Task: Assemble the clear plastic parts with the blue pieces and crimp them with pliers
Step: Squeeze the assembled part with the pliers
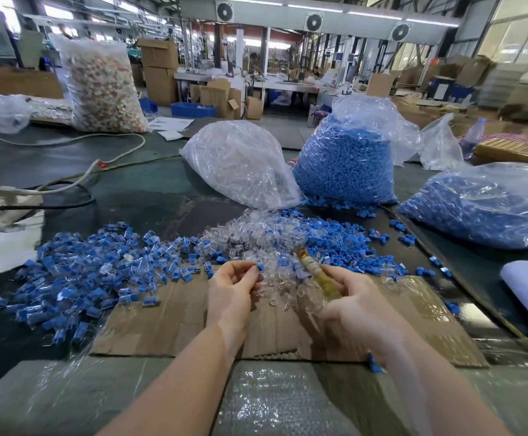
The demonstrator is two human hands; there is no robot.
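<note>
Head view: I see an assembled heap [99,272] at left (plenty loose yet). My left hand [231,291] pinches a blue piece [260,267]; my right hand [350,306] grips the pliers [317,273] over the clear parts [269,243].

Two bare forearms enter from the bottom edge of the view and lead up to the left hand [231,287] and the right hand [355,305]. No sleeve covers either forearm as far as the view shows them; both are uncovered from the lower edge up to the wrist. Neither hand wears a glove. On the wrists and on the visible fingers [250,270] no ring, watch or band can be seen. The nails are too small to tell.
</note>
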